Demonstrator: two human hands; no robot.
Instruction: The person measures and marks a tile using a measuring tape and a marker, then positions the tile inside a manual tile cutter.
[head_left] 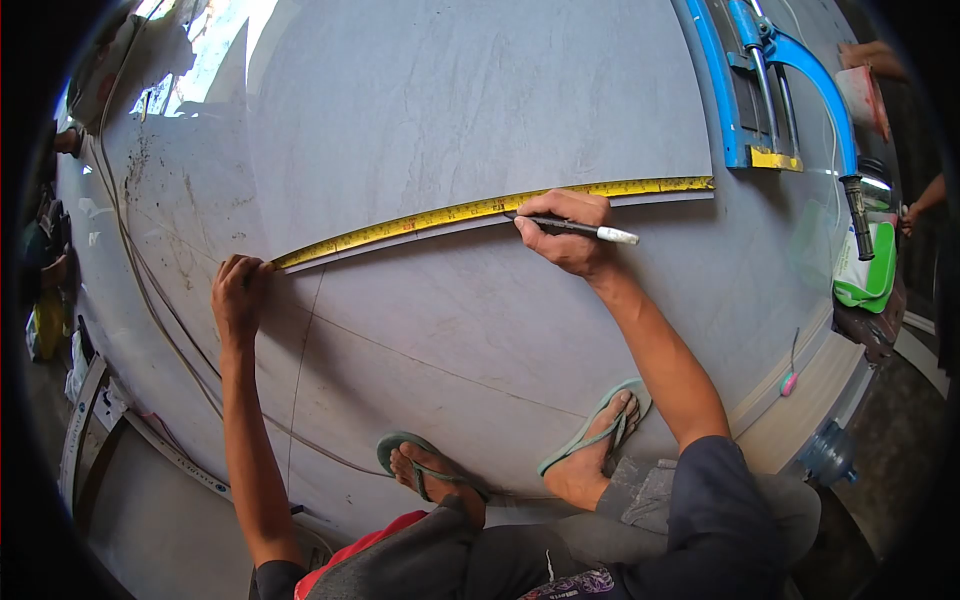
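A yellow tape measure blade [440, 216] lies along the near edge of a large grey tile [470, 100]. My left hand [240, 292] is closed on the blade's left end, pressing it at the tile's left corner. In my right hand [568, 236] is a dark marker pen [556, 222] with a white end pointing right. Its tip is at the blade's lower edge, a little right of the tile edge's middle. The blade runs on under my right fingers to the tile's right corner.
A blue tile cutter [738, 90] with a black-gripped handle stands at the upper right, near a green and white pack [866, 265]. Cables [130, 240] run down the left side. A water bottle [828, 452] lies lower right. Other people's hands [908, 218] show at the right edge.
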